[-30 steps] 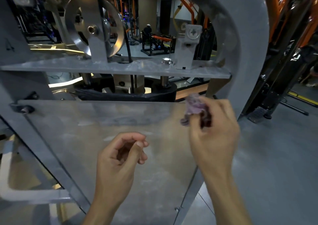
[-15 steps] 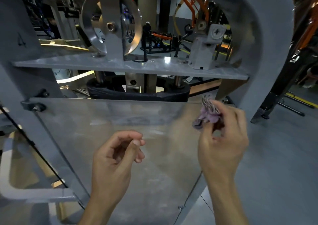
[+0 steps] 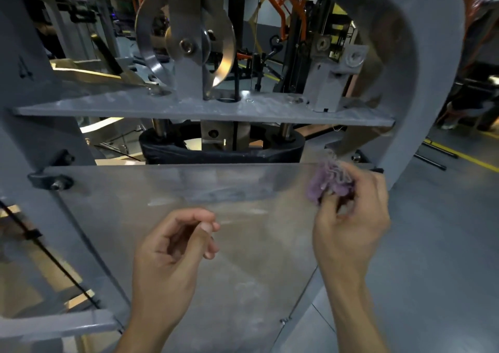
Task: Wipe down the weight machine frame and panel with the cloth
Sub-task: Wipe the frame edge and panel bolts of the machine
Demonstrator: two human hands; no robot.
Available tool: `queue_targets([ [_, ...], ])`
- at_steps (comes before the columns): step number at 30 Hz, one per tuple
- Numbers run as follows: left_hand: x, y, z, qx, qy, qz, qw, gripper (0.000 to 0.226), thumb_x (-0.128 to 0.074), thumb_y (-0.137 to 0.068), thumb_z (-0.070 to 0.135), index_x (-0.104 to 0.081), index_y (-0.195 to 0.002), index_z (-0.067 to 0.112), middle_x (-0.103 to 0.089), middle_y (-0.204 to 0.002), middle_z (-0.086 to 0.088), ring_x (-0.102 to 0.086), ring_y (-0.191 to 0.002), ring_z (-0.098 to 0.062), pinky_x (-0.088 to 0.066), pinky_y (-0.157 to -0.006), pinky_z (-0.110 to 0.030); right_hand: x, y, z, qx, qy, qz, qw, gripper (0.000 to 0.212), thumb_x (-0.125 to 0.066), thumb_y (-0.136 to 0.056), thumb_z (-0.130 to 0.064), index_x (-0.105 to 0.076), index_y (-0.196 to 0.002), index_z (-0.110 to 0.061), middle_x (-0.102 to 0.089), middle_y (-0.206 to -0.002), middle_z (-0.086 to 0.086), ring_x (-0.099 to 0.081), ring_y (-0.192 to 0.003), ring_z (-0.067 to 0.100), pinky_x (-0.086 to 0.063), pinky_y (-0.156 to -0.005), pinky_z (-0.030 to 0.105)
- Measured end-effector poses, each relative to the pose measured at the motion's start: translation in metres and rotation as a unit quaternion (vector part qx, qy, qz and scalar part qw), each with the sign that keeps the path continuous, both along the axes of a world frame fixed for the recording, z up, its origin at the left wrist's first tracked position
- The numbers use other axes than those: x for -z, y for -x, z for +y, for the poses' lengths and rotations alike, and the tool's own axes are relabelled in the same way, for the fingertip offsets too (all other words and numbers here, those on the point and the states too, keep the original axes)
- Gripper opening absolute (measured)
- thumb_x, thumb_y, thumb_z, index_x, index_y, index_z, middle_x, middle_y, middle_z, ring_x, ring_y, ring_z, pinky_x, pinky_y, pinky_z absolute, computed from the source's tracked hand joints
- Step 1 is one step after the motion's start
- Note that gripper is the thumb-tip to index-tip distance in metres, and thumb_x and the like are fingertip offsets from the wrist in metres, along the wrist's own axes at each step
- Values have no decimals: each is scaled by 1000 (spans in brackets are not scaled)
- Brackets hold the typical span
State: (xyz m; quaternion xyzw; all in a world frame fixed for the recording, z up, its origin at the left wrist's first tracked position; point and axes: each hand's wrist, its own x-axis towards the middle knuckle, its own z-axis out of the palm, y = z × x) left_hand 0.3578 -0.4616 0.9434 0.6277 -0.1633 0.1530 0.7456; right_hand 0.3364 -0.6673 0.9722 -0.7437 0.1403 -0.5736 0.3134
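Note:
A grey weight machine frame [image 3: 421, 55] arches over the top right, with a flat grey cross plate [image 3: 189, 109] below the pulley. Beneath it hangs a clear, smudged panel [image 3: 167, 190]. My right hand [image 3: 351, 223] grips a bunched purple cloth [image 3: 328, 183] at the panel's upper right corner, close to the frame's inner edge. My left hand [image 3: 172, 252] hovers in front of the panel's middle, fingers loosely curled and holding nothing.
A metal pulley wheel [image 3: 186, 44] and a grey bracket [image 3: 328, 82] stand on the cross plate. The black weight stack top [image 3: 221, 150] sits behind the panel's upper edge. Grey gym floor with yellow lines [image 3: 459, 155] lies to the right, other machines behind.
The view has shifted closer and rightward along the machine. My right hand with the cloth has stayed at the panel's upper right corner, rising slightly. The left hand has kept its loose curl.

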Motion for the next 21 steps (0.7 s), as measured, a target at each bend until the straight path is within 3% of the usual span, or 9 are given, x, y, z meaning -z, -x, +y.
queue_targets([
  [7, -2, -5, 3, 27, -13, -11, 999, 16, -71, -91, 10, -73, -86, 24, -73, -81, -6, -62, -57, -22, -53, -58, -28, -5, -20, 69, -105, 66, 12, 992, 28, -59, -87, 1, -70, -112, 0, -61, -105, 3, -55, -86, 2, -44, -77, 5],
  [9, 0, -6, 5, 30, -22, -15, 999, 17, -72, -92, 9, -73, -87, 25, -73, -82, -6, -63, -57, -23, -53, -58, -29, -5, -14, 50, -80, 65, 16, 995, 28, -64, -85, 5, -70, -112, 0, -60, -103, 0, -51, -85, -3, -44, -77, 4],
  [13, 3, -9, 13, 17, -4, -14, 1000, 16, -63, -87, 8, -72, -88, 21, -72, -80, -7, -61, -57, -24, -52, -58, -28, -7, 0, 7, 20, -5, 16, 1000, 30, -64, -86, 8, -67, -112, -6, -60, -102, 1, -53, -87, -1, -49, -74, 21],
  [15, 5, -12, 16, 13, -2, -7, 1000, 14, -62, -87, 8, -72, -89, 18, -71, -80, -8, -60, -56, -25, -52, -57, -28, -7, -3, 16, 28, -6, 3, 1000, 25, -61, -87, 4, -67, -110, -4, -60, -101, 3, -53, -84, -5, -43, -73, 10],
  [17, 7, -13, 18, 15, -5, -8, 1000, 12, -67, -89, 7, -72, -90, 18, -71, -80, -8, -61, -56, -25, -52, -57, -30, -4, -13, 43, -4, 20, -3, 1000, 22, -63, -88, 1, -68, -109, 0, -59, -99, 3, -52, -81, -7, -41, -72, 6],
  [21, 5, -15, 19, 12, -12, -19, 1000, 15, -65, -89, 13, -73, -89, 25, -73, -82, -5, -61, -57, -23, -52, -58, -28, -2, -26, 85, -110, 51, 5, 993, 25, -64, -86, -2, -69, -111, -2, -63, -102, 5, -58, -85, 4, -49, -72, 14],
])
